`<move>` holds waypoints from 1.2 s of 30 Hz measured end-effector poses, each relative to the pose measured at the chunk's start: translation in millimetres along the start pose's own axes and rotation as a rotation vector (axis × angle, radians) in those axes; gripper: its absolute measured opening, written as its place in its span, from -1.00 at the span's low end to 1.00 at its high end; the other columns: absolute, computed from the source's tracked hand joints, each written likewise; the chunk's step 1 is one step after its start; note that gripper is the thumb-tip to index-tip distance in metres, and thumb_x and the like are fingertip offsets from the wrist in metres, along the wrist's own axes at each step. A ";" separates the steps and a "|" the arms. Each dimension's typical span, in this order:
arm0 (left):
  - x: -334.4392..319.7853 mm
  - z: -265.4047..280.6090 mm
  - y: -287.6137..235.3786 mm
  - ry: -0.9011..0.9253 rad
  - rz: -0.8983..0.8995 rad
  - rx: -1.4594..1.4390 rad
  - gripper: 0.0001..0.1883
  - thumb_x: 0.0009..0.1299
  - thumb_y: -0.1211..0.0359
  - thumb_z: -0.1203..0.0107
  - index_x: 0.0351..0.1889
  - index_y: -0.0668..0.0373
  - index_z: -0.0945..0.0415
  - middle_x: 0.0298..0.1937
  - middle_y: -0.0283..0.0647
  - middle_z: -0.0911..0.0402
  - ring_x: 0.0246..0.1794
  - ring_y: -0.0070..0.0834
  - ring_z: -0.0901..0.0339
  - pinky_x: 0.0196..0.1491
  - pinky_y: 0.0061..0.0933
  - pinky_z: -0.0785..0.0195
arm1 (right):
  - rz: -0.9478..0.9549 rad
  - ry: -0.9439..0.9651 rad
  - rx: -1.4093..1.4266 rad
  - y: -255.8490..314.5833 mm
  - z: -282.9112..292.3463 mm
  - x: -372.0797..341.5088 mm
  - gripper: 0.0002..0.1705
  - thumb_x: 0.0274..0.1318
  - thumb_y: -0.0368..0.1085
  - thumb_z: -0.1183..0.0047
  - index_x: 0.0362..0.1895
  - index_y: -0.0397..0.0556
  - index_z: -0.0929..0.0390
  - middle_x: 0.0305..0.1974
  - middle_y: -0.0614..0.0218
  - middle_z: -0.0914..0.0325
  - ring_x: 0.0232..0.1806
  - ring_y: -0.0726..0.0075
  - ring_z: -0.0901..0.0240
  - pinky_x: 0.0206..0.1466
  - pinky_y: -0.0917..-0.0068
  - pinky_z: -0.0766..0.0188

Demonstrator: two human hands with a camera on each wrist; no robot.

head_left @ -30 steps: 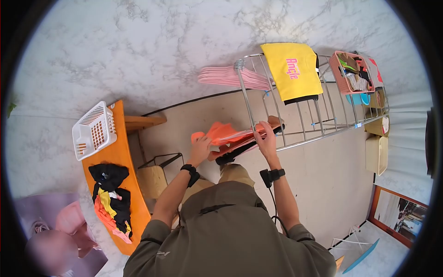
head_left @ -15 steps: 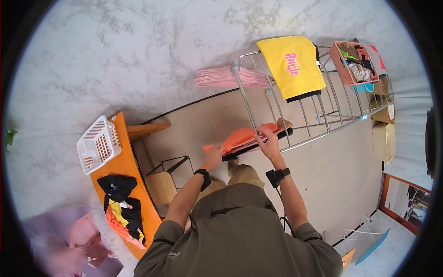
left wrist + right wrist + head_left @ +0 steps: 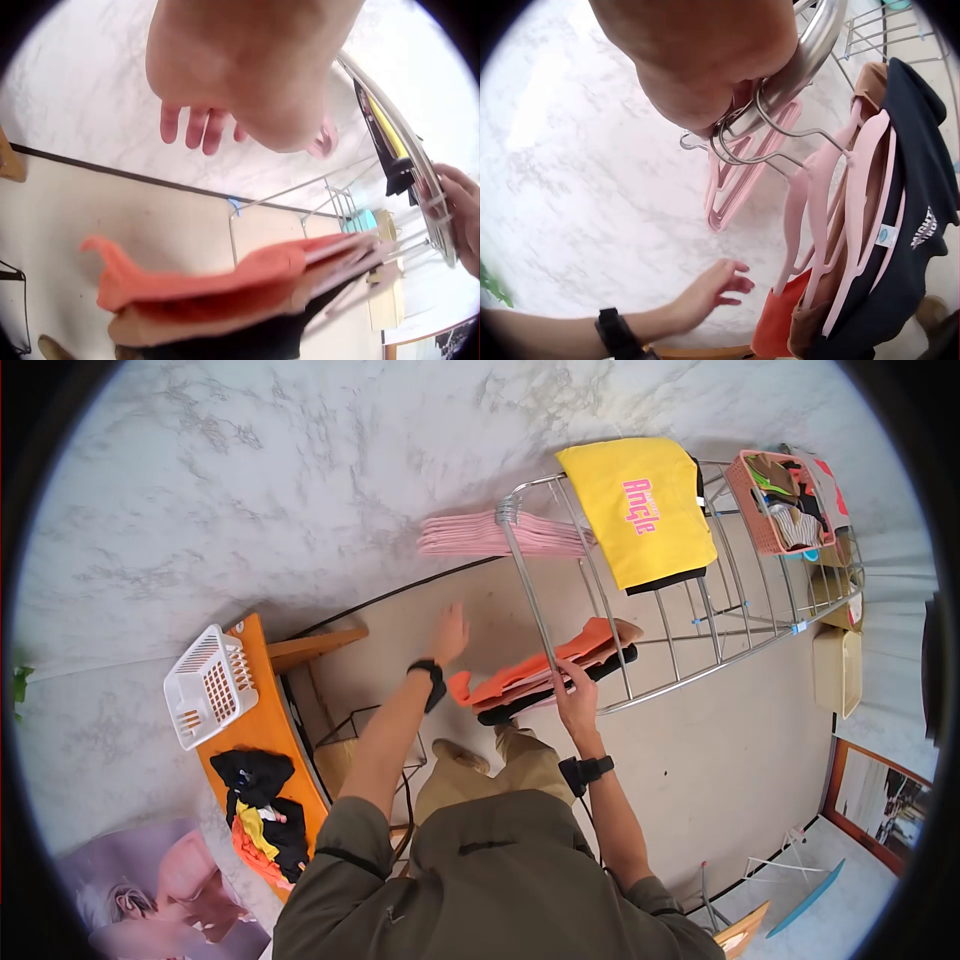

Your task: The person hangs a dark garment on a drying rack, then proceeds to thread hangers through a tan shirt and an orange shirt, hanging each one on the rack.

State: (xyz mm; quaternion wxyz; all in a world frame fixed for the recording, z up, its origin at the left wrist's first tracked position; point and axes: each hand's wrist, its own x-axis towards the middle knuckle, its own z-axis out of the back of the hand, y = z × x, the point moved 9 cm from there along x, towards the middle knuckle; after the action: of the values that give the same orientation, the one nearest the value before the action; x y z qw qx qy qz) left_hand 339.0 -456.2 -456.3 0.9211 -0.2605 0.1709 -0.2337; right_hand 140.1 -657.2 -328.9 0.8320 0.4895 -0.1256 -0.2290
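Note:
My left hand (image 3: 453,632) is free of the clothes, its fingers loosely extended over the floor on the wall side of the hanging garments. In the right wrist view the same hand (image 3: 712,292) is apart from them. My right hand (image 3: 577,705) grips the end rail (image 3: 821,45) of a metal drying rack, right at the hanger hooks. Below it hang an orange garment (image 3: 515,680), a brown garment (image 3: 817,319) and a black garment (image 3: 915,217) with white lettering, on pink hangers (image 3: 821,202). The right fingertips are partly hidden in the right wrist view.
Several pink hangers (image 3: 480,538) hang at the rack's far corner. A yellow garment (image 3: 640,510) and a pink basket (image 3: 765,525) of clothes lie on the rack. Left, an orange table (image 3: 280,720) bears a white basket (image 3: 187,685) and piled clothes (image 3: 262,800). A stool stands beside it.
My left hand has let go of the orange garment and moved away toward the wall. The right hand has stayed at the rack's end rail. The head view has shifted slightly.

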 end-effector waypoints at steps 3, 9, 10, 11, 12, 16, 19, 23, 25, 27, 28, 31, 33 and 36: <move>58.6 24.0 -19.0 -0.138 -0.127 -0.002 -0.39 0.25 0.50 -0.05 0.29 0.28 -0.14 0.14 0.18 -0.39 0.12 0.15 -0.35 0.14 0.01 -0.26 | -0.017 -0.016 0.017 -5.0 -0.4 -0.2 -0.74 0.06 -0.45 -0.14 -0.10 -0.16 -0.57 -0.18 0.08 -0.62 -0.13 0.04 -0.57 -0.03 0.31 -0.46; 131.4 39.4 -52.7 -0.227 -0.184 0.005 -0.47 0.19 0.50 -0.13 0.16 0.26 -0.27 0.07 0.08 -0.44 0.12 0.07 -0.35 0.13 -0.02 -0.26 | -0.042 -0.037 0.023 -11.3 3.5 -4.5 -0.70 0.00 -0.42 -0.16 -0.11 -0.11 -0.60 -0.13 0.11 -0.61 -0.07 -0.03 -0.53 0.03 0.23 -0.45; 139.2 35.2 -49.3 -0.176 -0.146 0.087 -0.51 0.18 0.47 -0.14 0.11 0.24 -0.33 0.05 0.02 -0.46 0.11 0.02 -0.37 0.08 -0.03 -0.29 | -0.021 -0.042 0.015 -9.5 3.9 -4.9 -0.70 -0.01 -0.42 -0.16 -0.11 -0.11 -0.60 -0.12 0.11 -0.61 -0.06 -0.03 -0.53 0.04 0.24 -0.44; 145.2 28.1 -44.4 -0.127 -0.108 0.170 -0.55 0.17 0.45 -0.15 0.06 0.21 -0.39 0.04 -0.04 -0.49 0.10 -0.03 -0.39 0.04 -0.04 -0.32 | 0.002 -0.047 0.010 -7.5 4.3 -4.6 -0.69 -0.02 -0.41 -0.16 -0.11 -0.10 -0.60 -0.10 0.12 -0.60 -0.05 -0.02 -0.52 0.05 0.24 -0.44; 146.0 23.3 -44.2 -0.123 -0.114 0.171 -0.55 0.17 0.45 -0.15 0.06 0.21 -0.39 0.04 -0.04 -0.49 0.10 -0.03 -0.39 0.04 -0.04 -0.32 | 0.008 -0.048 0.017 -8.7 3.1 -4.5 -0.69 -0.03 -0.41 -0.17 -0.11 -0.10 -0.60 -0.08 0.13 -0.60 -0.04 -0.02 -0.52 0.06 0.25 -0.43; 137.1 -17.4 -28.1 0.013 -0.110 0.191 -0.78 0.27 0.37 -0.10 -0.14 0.23 -0.51 -0.15 0.02 -0.58 -0.08 0.03 -0.48 -0.06 0.00 -0.33 | 0.010 -0.035 0.043 -7.1 3.0 -1.7 -0.69 -0.03 -0.41 -0.16 -0.11 -0.10 -0.59 -0.09 0.13 -0.60 -0.04 -0.02 -0.52 0.06 0.26 -0.43; 127.4 -54.5 -8.6 0.088 -0.058 0.001 -0.80 0.32 0.35 -0.04 -0.21 0.30 -0.51 -0.24 0.13 -0.57 -0.18 0.14 -0.49 -0.13 0.03 -0.32 | 0.022 -0.028 0.042 -4.8 4.1 -2.5 -0.69 -0.03 -0.41 -0.16 -0.12 -0.10 -0.59 -0.08 0.13 -0.59 -0.04 -0.02 -0.51 0.06 0.26 -0.43; 101.0 -42.5 -25.7 0.040 -0.114 -0.124 -0.81 0.36 0.38 0.03 -0.21 0.31 -0.51 -0.33 0.16 -0.56 -0.26 0.19 -0.48 -0.20 0.02 -0.32 | 0.038 -0.019 0.038 -3.1 4.5 -2.3 -0.71 -0.02 -0.39 -0.17 -0.13 -0.12 -0.59 -0.08 0.12 -0.58 -0.06 -0.03 -0.52 0.05 0.26 -0.43; 82.4 -33.4 -31.2 -0.041 -0.143 -0.119 -0.81 0.35 0.39 0.04 -0.21 0.32 -0.50 -0.36 0.17 -0.55 -0.28 0.18 -0.49 -0.21 0.02 -0.32 | 0.061 -0.020 0.052 -2.7 3.4 -2.7 -0.71 -0.02 -0.38 -0.17 -0.13 -0.12 -0.59 -0.08 0.11 -0.58 -0.06 -0.03 -0.51 0.05 0.26 -0.43; 58.4 -17.4 -28.6 -0.121 -0.174 -0.107 -0.82 0.34 0.41 0.04 -0.22 0.32 -0.50 -0.40 0.17 -0.55 -0.30 0.17 -0.49 -0.22 0.01 -0.33 | 0.081 -0.024 0.053 -1.1 4.0 -2.4 -0.71 -0.01 -0.36 -0.18 -0.13 -0.13 -0.59 -0.08 0.11 -0.58 -0.06 -0.04 -0.51 0.05 0.24 -0.42; 45.1 -14.9 -24.0 -0.089 -0.141 -0.104 -0.82 0.34 0.41 0.04 -0.22 0.32 -0.50 -0.37 0.17 -0.56 -0.29 0.16 -0.50 -0.21 0.02 -0.33 | 0.092 -0.028 0.037 1.0 4.5 -3.0 -0.72 -0.01 -0.36 -0.18 -0.14 -0.14 -0.59 -0.06 0.12 -0.57 -0.02 -0.02 -0.49 0.07 0.24 -0.40; -13.7 -11.6 4.2 -0.059 0.001 -0.058 -0.82 0.34 0.41 0.04 -0.21 0.31 -0.50 -0.32 0.15 -0.57 -0.25 0.13 -0.50 -0.20 0.02 -0.34 | 0.153 -0.020 0.003 6.6 5.4 -4.1 -0.73 0.00 -0.37 -0.18 -0.15 -0.12 -0.59 -0.05 0.14 -0.55 0.00 0.00 -0.47 0.09 0.25 -0.38; -64.5 -6.7 39.2 -0.063 0.135 -0.020 -0.80 0.35 0.40 0.06 -0.18 0.28 -0.52 -0.31 0.14 -0.57 -0.25 0.14 -0.50 -0.20 0.04 -0.35 | 0.181 -0.047 0.039 7.5 12.7 -7.7 -0.75 0.00 -0.41 -0.16 -0.16 -0.12 -0.59 -0.05 0.13 -0.54 -0.01 0.01 -0.47 0.09 0.25 -0.37; -159.1 -6.7 102.8 -0.311 0.110 -0.066 -0.81 0.37 0.37 0.08 -0.20 0.26 -0.50 -0.36 0.14 -0.56 -0.30 0.18 -0.50 -0.24 0.08 -0.35 | 0.226 -0.105 0.118 10.7 22.5 -12.4 -0.76 0.00 -0.51 -0.12 -0.17 -0.13 -0.59 -0.07 0.11 -0.52 -0.02 0.05 -0.46 0.08 0.27 -0.36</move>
State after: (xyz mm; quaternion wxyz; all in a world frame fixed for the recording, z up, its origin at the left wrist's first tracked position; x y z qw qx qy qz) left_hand 238.7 -298.7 -488.5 0.9387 -0.3139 0.0480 -0.1341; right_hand 122.4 -663.5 -308.4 0.8147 0.5074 -0.2366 -0.1512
